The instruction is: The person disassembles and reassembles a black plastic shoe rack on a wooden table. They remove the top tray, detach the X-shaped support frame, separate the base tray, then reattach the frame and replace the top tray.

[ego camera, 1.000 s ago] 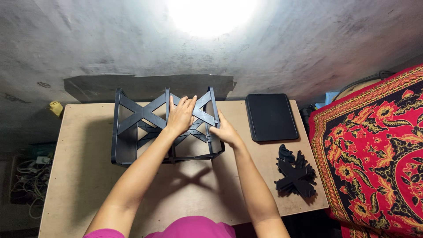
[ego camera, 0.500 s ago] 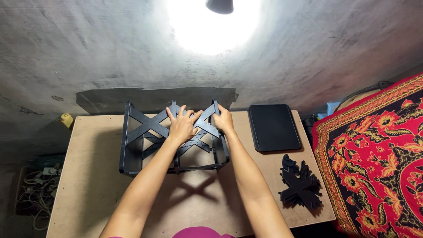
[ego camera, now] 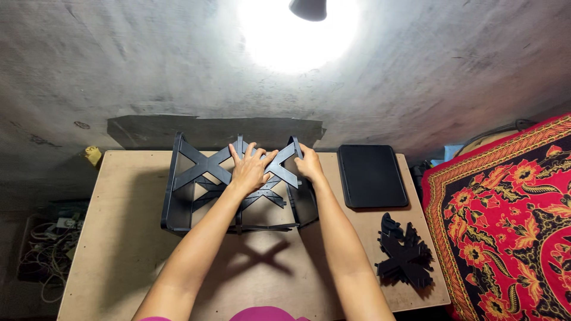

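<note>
A black plastic rack frame (ego camera: 196,172) with crossed X-shaped braces stands on the wooden table (ego camera: 119,249). My left hand (ego camera: 250,169) lies flat on the frame's top, fingers spread over the right-hand cross brace. At the frame's right end panel, my right hand (ego camera: 308,163) grips the upper edge. Both forearms reach in from the near edge of the table.
A flat black rectangular panel (ego camera: 372,176) lies on the table right of the frame. A pile of black cross-shaped pieces (ego camera: 404,258) sits at the table's near right corner. A red patterned cloth (ego camera: 511,226) is to the right; tangled cables (ego camera: 44,249) lie on the floor, left.
The view has tilted, so the table sits lower in the picture. My right hand moved from the frame's front to its right end panel's top edge. My left hand stays on the top brace.
</note>
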